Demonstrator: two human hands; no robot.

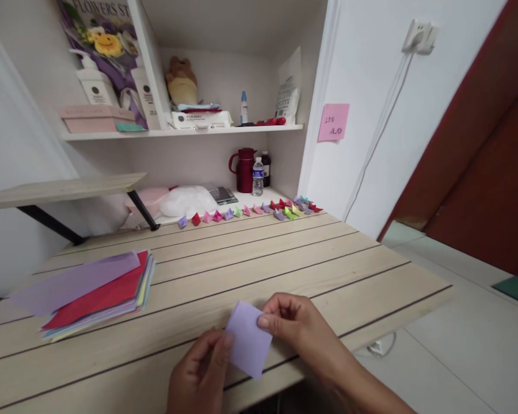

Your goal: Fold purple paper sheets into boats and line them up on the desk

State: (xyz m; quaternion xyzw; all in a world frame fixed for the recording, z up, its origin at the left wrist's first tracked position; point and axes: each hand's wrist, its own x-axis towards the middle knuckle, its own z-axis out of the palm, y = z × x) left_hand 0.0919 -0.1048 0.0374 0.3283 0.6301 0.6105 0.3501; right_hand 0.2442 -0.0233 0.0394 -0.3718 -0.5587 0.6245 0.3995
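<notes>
Between left hand [201, 371], right hand [301, 329]: one paper [248, 340]

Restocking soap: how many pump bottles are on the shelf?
2. One pump bottle stands behind the pink box; the other is right of it, by the divider. Others may be hidden.

Soft, even light fills the room, bright without harshness; its source cannot be told. The white wall [371, 161] on the right is the palest area, close to washed out, while the recess under the shelf [185, 132] sits dimmer. Shadows are faint, with a thin one beneath the stack of coloured sheets [99, 296]. The wooden table [250, 259] shows no glare. The wide lens bends lines near the edges, so the red door [483, 172] leans. The left hand [198, 374], right hand [296, 328] and lilac paper [248, 339] look slightly soft.
</notes>
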